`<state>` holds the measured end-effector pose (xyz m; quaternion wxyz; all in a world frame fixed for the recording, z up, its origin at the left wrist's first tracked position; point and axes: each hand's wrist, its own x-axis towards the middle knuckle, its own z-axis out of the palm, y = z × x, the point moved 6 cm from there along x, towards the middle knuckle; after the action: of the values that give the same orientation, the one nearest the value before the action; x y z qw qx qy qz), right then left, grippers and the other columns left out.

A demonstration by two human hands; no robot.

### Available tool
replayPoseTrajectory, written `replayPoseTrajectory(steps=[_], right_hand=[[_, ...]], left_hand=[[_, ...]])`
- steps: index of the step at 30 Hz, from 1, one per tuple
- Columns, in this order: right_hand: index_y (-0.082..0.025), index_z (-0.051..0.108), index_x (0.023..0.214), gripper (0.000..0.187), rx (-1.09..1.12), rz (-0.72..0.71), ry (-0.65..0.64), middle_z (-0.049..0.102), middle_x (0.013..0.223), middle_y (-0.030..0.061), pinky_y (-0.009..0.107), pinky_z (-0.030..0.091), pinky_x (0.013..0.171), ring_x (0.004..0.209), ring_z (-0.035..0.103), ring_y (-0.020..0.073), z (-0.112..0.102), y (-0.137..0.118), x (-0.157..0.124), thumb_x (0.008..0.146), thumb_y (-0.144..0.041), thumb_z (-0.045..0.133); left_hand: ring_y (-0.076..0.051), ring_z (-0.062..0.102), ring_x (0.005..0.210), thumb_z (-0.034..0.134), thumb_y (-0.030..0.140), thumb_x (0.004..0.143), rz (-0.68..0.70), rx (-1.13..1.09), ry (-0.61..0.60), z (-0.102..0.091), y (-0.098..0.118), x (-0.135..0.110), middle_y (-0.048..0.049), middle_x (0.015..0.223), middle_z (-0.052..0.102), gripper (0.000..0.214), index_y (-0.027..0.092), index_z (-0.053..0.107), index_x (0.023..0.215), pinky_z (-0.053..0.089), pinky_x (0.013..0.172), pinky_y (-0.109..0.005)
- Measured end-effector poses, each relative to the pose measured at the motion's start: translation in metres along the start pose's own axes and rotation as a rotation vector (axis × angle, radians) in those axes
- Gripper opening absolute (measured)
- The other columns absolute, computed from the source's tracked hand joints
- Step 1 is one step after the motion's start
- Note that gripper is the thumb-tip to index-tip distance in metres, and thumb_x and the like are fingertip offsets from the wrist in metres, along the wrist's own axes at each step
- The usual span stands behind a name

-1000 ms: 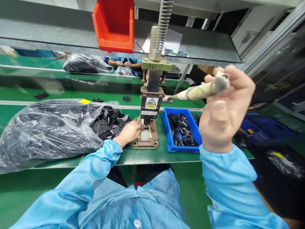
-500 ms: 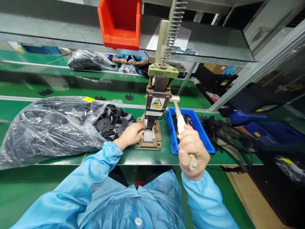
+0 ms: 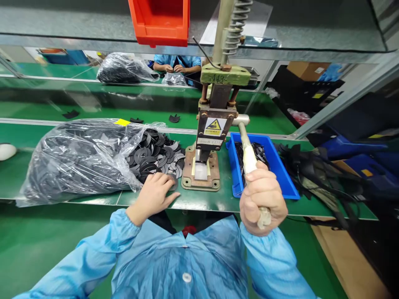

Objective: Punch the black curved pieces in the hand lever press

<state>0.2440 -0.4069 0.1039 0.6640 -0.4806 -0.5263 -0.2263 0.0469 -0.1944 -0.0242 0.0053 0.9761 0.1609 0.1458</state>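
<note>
My right hand [image 3: 263,197] is wrapped round the taped lever [image 3: 248,155] of a hand press [image 3: 215,128]. The lever slopes down toward me from the press's right side. My left hand [image 3: 156,193] lies on the front edge of a pile of dark, curved flat pieces [image 3: 152,151], thumb spread away from the fingers. One rounded grey piece [image 3: 173,181] shows at its fingertips; whether it is gripped is hidden. On the press base [image 3: 188,172], a pale block [image 3: 201,171] sits below the ram.
A clear plastic bag [image 3: 81,162] of the pieces lies left of the pile. Right of the press stands a blue bin [image 3: 285,178] with dark parts. Above hang a shelf edge and an orange bin [image 3: 162,35]. Across the bench, another person's hands [image 3: 173,68] work.
My left hand has left the press base and moved left and toward me, onto the pile's edge. My right hand stays on the lever. The view has shifted.
</note>
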Motion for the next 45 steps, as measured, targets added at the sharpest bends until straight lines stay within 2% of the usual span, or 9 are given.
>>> replayPoseTrajectory(steps=[6, 13, 16, 18, 23, 31, 36, 39, 45], right_hand=[[-0.029, 0.058, 0.074, 0.024, 0.011, -0.008, -0.016, 0.058, 0.071, -0.0019, 0.070, 0.052, 0.112, 0.086, 0.065, 0.0245, -0.001, -0.001, 0.001, 0.092, -0.037, 0.070], [-0.029, 0.058, 0.075, 0.024, 0.012, -0.007, -0.017, 0.058, 0.070, -0.0011, 0.070, 0.053, 0.112, 0.087, 0.066, 0.0252, 0.000, -0.001, 0.001, 0.093, -0.038, 0.071], [-0.029, 0.059, 0.075, 0.024, 0.019, -0.003, -0.014, 0.059, 0.072, -0.0009, 0.070, 0.052, 0.113, 0.088, 0.066, 0.0250, 0.000, -0.001, 0.001, 0.093, -0.037, 0.072], [-0.029, 0.060, 0.075, 0.024, 0.023, -0.001, -0.012, 0.060, 0.072, -0.0009, 0.070, 0.052, 0.113, 0.088, 0.066, 0.0249, 0.000, -0.001, 0.001, 0.093, -0.038, 0.072], [-0.029, 0.060, 0.075, 0.024, 0.024, -0.003, -0.003, 0.060, 0.072, -0.0010, 0.069, 0.052, 0.113, 0.088, 0.066, 0.0252, 0.000, -0.001, 0.001, 0.093, -0.038, 0.072], [-0.028, 0.061, 0.078, 0.024, 0.031, -0.008, -0.006, 0.060, 0.072, 0.0000, 0.069, 0.051, 0.114, 0.090, 0.066, 0.0256, 0.000, -0.002, 0.001, 0.095, -0.039, 0.072], [-0.029, 0.060, 0.078, 0.022, 0.015, 0.006, -0.023, 0.060, 0.072, 0.0002, 0.070, 0.052, 0.114, 0.090, 0.067, 0.0263, -0.001, -0.001, 0.000, 0.095, -0.039, 0.071], [-0.029, 0.060, 0.079, 0.021, 0.010, 0.001, -0.033, 0.060, 0.073, -0.0002, 0.071, 0.052, 0.114, 0.090, 0.067, 0.0259, -0.001, -0.001, -0.001, 0.096, -0.038, 0.070], [-0.027, 0.060, 0.077, 0.022, 0.029, -0.029, -0.023, 0.061, 0.075, -0.0014, 0.068, 0.052, 0.114, 0.091, 0.067, 0.0244, -0.002, -0.001, 0.000, 0.094, -0.033, 0.072]], left_hand=[[-0.032, 0.064, 0.110, 0.058, 0.038, 0.109, 0.062, -0.131, -0.050, 0.009, 0.024, -0.028, -0.0126, 0.117, 0.074, 0.020, 0.020, 0.067, 0.109, 0.047, 0.091, -0.049], [-0.030, 0.065, 0.105, 0.065, 0.044, 0.106, 0.107, -0.283, -0.103, 0.017, 0.023, -0.041, -0.0125, 0.111, 0.069, 0.025, 0.020, 0.062, 0.099, 0.053, 0.093, -0.047], [-0.027, 0.064, 0.101, 0.059, 0.034, 0.109, 0.145, -0.320, -0.142, 0.016, 0.026, -0.041, -0.0101, 0.107, 0.068, 0.016, 0.021, 0.063, 0.099, 0.055, 0.091, -0.044], [-0.026, 0.066, 0.102, 0.054, 0.027, 0.110, 0.155, -0.355, -0.170, 0.013, 0.026, -0.040, -0.0099, 0.110, 0.068, 0.011, 0.022, 0.065, 0.109, 0.057, 0.091, -0.041], [-0.029, 0.071, 0.115, 0.051, 0.026, 0.110, 0.131, -0.369, -0.156, 0.009, 0.012, -0.036, -0.0163, 0.129, 0.070, 0.043, 0.021, 0.053, 0.153, 0.060, 0.099, -0.043], [-0.025, 0.071, 0.106, 0.042, 0.003, 0.101, 0.199, -0.153, -0.228, 0.010, -0.006, -0.017, -0.0144, 0.125, 0.067, 0.059, 0.020, 0.054, 0.157, 0.060, 0.091, -0.037], [-0.024, 0.066, 0.096, 0.053, 0.010, 0.103, 0.282, -0.127, -0.190, -0.010, 0.000, 0.002, -0.0098, 0.104, 0.065, 0.033, 0.024, 0.075, 0.124, 0.055, 0.086, -0.037], [-0.024, 0.066, 0.090, 0.055, 0.016, 0.105, 0.291, -0.112, -0.145, -0.022, 0.002, 0.008, -0.0091, 0.094, 0.067, 0.027, 0.024, 0.077, 0.119, 0.053, 0.085, -0.038], [-0.021, 0.076, 0.094, 0.049, 0.035, 0.112, 0.007, -0.544, -0.016, -0.039, -0.014, 0.019, -0.0080, 0.108, 0.080, 0.031, 0.024, 0.069, 0.134, 0.057, 0.086, -0.032]])
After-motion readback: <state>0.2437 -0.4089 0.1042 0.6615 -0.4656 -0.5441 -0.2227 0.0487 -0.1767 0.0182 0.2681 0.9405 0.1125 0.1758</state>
